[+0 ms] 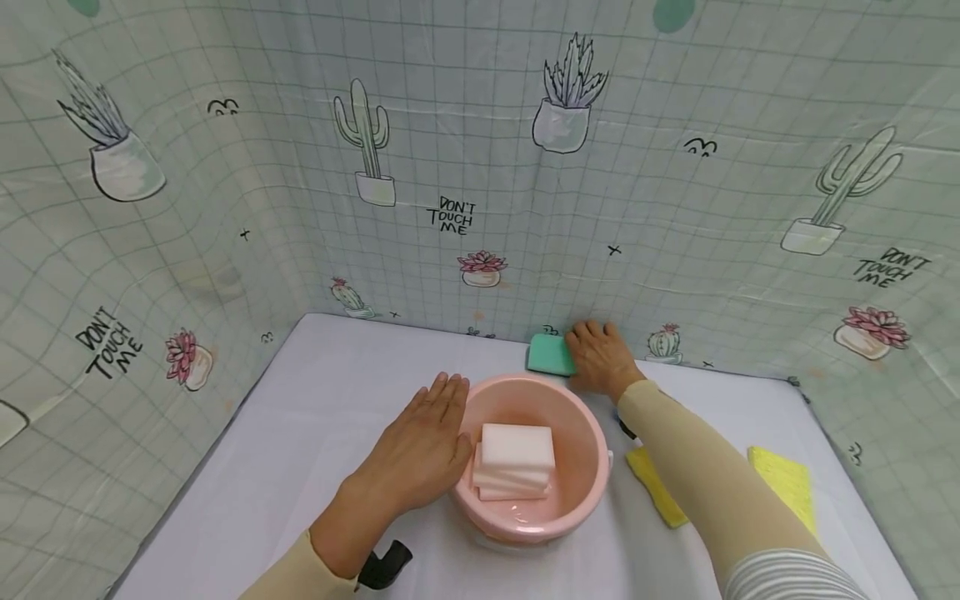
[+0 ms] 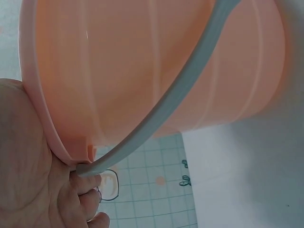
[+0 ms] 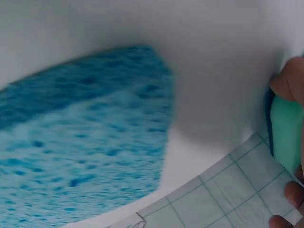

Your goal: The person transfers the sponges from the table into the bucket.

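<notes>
A pink bucket [image 1: 592, 492] stands on the white table, with a stack of white sponge-like blocks [image 1: 517, 446] inside. My left hand [image 1: 423, 442] lies along the left side of its rim, fingers straight. In the left wrist view, the palm touches the bucket rim [image 2: 29, 61], and the fingers are beside the end of the grey handle [image 2: 175, 95]. At the table's back edge, my right hand [image 1: 600, 357] pinches a green sponge [image 1: 549, 356] with a dark underside. The thumb [image 3: 287, 80] is on one edge of it in the right wrist view.
A speckled blue sponge [image 3: 90, 152] is close to the right wrist camera, mostly hidden behind the forearm from above. Two yellow sponges [image 1: 656, 487] lie right of the bucket, partly under the right arm. A grid-patterned curtain [image 1: 495, 150] with printed plants surrounds the table's back and sides.
</notes>
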The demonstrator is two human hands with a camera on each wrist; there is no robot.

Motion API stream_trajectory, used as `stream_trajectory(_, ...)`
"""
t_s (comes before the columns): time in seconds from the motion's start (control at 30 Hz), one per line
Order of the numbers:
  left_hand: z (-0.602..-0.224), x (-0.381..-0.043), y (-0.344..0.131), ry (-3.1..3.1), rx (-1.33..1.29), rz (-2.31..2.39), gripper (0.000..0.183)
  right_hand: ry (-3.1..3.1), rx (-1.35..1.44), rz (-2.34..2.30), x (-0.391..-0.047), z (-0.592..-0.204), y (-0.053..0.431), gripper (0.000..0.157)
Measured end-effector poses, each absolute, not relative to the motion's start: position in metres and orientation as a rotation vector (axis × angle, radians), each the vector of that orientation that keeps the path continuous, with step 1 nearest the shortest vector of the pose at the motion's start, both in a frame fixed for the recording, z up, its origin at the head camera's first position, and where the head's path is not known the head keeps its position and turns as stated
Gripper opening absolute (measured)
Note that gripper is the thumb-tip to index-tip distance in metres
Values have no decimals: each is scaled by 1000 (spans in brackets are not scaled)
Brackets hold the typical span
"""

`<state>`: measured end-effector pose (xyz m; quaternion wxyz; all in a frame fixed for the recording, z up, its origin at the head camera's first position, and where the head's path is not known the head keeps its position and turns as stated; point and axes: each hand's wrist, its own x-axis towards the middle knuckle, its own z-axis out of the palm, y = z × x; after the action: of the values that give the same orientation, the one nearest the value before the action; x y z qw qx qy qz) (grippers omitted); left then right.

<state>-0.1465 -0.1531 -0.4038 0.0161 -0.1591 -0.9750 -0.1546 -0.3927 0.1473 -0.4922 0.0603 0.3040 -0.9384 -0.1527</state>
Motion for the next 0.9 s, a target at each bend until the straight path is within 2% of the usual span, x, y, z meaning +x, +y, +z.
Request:
stream_trajectory(0.17,-403,-146,-153,-3034,-489,-490,65,-2783,914,-461,-381,-494,159,36)
stream_trajectory(0.43,-404,-146,-153,-3036,-496,-503,65,-2735,861,-447,-370,-488,188,31)
stream_trajectory(0.57,-405,-146,-152,-3042,-503,-499,65,-2716,823,-457,-365,-480,202,39)
stream_trajectory(0.77,-404,-147,-152,-3050,-500,-496,65,-2664,784,-468,-351,-467,214,64)
stream_trajectory(0.9,-403,-147,-151,-3048,-501,-505,66,-2618,774,-415,-338,-456,216,70)
